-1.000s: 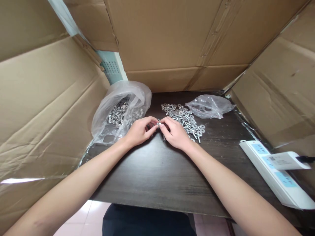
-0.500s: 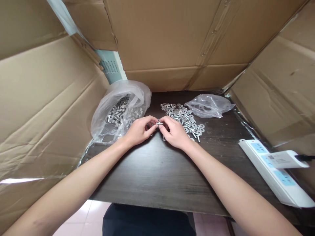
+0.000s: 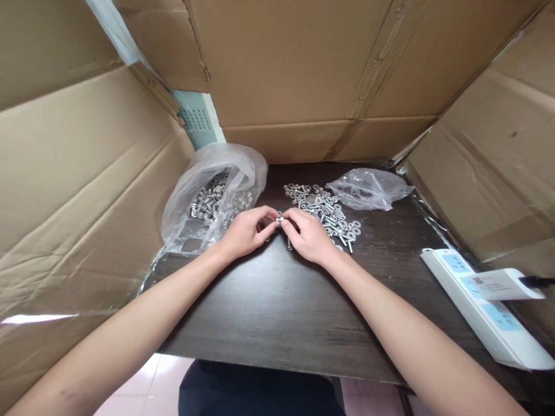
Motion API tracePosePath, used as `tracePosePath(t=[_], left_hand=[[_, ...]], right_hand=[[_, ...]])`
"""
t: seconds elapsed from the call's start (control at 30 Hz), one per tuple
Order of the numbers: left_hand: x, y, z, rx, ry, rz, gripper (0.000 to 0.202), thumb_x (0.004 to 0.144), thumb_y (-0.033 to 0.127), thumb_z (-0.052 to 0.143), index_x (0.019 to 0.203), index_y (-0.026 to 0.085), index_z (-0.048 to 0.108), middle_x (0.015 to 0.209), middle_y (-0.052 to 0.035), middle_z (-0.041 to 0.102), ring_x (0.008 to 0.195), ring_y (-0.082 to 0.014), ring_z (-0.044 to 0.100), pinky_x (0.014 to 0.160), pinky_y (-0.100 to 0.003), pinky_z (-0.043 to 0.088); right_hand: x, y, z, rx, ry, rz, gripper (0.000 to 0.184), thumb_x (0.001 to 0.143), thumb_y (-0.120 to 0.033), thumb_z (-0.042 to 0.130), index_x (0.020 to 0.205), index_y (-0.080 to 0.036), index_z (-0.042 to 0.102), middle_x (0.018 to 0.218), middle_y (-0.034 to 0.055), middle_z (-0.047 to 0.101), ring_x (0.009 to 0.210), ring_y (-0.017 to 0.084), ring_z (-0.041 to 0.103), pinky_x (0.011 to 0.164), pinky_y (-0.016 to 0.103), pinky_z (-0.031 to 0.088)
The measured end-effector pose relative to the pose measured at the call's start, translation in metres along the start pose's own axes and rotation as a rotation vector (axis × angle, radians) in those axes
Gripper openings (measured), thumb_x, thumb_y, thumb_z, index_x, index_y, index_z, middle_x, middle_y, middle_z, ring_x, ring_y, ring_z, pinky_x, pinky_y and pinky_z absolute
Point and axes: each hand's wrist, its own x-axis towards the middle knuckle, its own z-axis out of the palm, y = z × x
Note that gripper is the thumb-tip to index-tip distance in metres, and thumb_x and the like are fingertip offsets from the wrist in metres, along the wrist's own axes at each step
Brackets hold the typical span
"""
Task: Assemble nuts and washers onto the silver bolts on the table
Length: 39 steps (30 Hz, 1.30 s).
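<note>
Over the middle of the dark table, my left hand (image 3: 246, 232) and my right hand (image 3: 309, 236) meet at the fingertips. Between them they pinch a small silver bolt (image 3: 280, 219), my left hand at one end and my right at the other. The fingers hide most of it, so I cannot tell exactly which parts sit on it. Beyond and beside my right hand spreads a loose pile of bolts and washers (image 3: 329, 214). A single bolt (image 3: 289, 244) lies by the right thumb.
At the left a clear plastic bag (image 3: 173, 214) gapes, with many bolts (image 3: 210, 202) inside. A flattened plastic bag (image 3: 375, 188) lies behind the pile. A white power strip (image 3: 468, 318) with a plugged-in adapter (image 3: 498, 284) runs along the right. Cardboard walls (image 3: 295, 63) surround the dark table (image 3: 255, 323).
My right fingertips have closed in slightly toward the left ones, so less of the bolt shows. Both hands otherwise keep their place; the view has shifted a little.
</note>
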Motion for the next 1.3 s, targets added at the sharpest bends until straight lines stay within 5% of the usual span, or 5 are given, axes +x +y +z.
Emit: tracePosePath(t=[0.3,1.3], left_hand=[[0.0,-0.0003,0.0007,-0.01,0.013,0.0,0.016,0.097,0.028,0.064,0.109,0.018,0.068,0.095,-0.0031,0.075,0.079,-0.0142,0.069,0.065,-0.022,0.054],[-0.0005,-0.0014,0.0001,0.005,0.004,0.01,0.016,0.097,0.028,0.064,0.109,0.018,0.068,0.097,-0.0036,0.075,0.08,-0.0145,0.069,0.066,-0.023,0.054]], right_hand=[[-0.002,-0.0008,-0.0001,0.028,0.022,0.006,0.011,0.098,-0.028,0.052,0.105,-0.021,0.058,0.098,0.0063,0.067,0.083,0.021,0.062,0.074,0.034,0.044],[0.0004,0.0008,0.0011,-0.031,-0.006,-0.011,0.021,0.104,-0.031,0.044,0.092,-0.021,0.059,0.092,0.0074,0.067,0.089,0.024,0.061,0.082,0.037,0.044]])
